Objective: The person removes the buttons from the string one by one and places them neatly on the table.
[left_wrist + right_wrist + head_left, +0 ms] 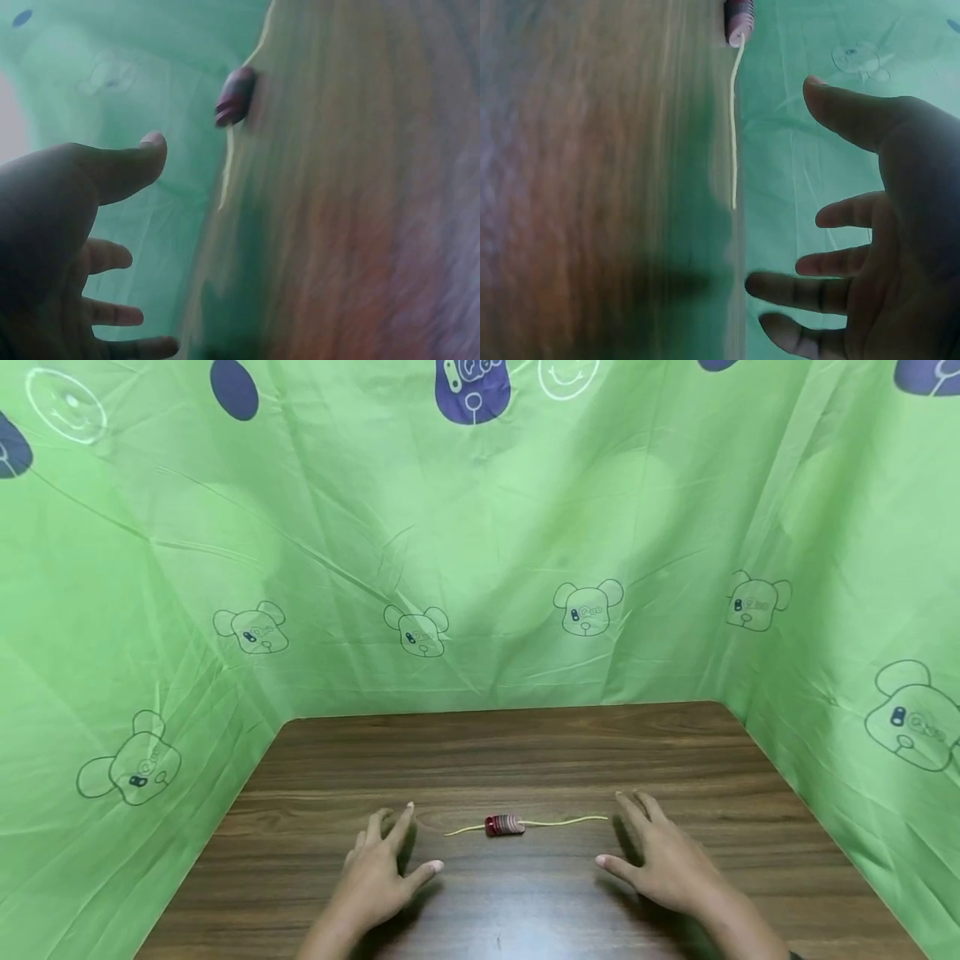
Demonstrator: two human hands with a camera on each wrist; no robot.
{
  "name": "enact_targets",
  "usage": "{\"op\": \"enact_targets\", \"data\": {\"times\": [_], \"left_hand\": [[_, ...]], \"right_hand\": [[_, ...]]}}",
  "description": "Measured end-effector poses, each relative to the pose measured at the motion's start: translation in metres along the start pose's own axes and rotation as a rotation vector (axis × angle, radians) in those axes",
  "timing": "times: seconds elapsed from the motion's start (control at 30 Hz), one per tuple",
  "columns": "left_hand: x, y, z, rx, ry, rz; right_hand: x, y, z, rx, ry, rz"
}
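A short, tight row of beads [505,825], dark red at the left and paler pink at the right, lies on the wooden table. Through it runs a thin yellow cord [555,822] whose two loose ends stick out, the longer one to the right. To the left of the beads is my left hand [378,877], fingers spread and holding nothing. My right hand [667,864] is at the other side, its fingertips close to the cord's right end, also spread and holding nothing. Both wrist views show the beads [236,96] apart from the hands.
The brown wood-grain table [480,752] reflects some light near its front. Green cloth [495,668] printed with bear heads hangs along its back, left and right sides.
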State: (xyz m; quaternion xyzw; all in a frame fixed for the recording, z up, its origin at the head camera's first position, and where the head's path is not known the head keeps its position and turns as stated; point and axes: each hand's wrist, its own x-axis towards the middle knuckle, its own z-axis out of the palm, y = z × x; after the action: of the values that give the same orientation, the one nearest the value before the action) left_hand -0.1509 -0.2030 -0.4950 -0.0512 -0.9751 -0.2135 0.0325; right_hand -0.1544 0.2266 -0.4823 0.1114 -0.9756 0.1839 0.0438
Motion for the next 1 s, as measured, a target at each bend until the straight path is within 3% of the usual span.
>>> {"op": "enact_targets", "data": {"times": [0.27, 0.43, 0.6, 0.7, 0.87, 1.0], "left_hand": [[0.008, 0.012, 0.012, -0.219, -0.045, 0.101], [0.02, 0.016, 0.014, -0.255, -0.025, 0.166], [0.027, 0.018, 0.019, -0.316, -0.118, 0.196], [0.031, 0.018, 0.024, -0.346, -0.143, 0.213], [0.041, 0.022, 0.036, -0.371, -0.127, 0.238], [0.046, 0.024, 0.043, -0.365, -0.099, 0.232]], "right_hand": [[0.006, -0.007, 0.0, 0.104, -0.011, -0.029], [0.015, -0.013, 0.003, 0.189, -0.015, -0.049], [0.023, -0.018, 0.011, 0.314, -0.062, -0.037], [0.029, -0.019, 0.015, 0.368, -0.081, -0.025], [0.038, -0.022, 0.019, 0.476, -0.111, -0.043], [0.043, -0.026, 0.024, 0.573, -0.116, -0.115]]}}
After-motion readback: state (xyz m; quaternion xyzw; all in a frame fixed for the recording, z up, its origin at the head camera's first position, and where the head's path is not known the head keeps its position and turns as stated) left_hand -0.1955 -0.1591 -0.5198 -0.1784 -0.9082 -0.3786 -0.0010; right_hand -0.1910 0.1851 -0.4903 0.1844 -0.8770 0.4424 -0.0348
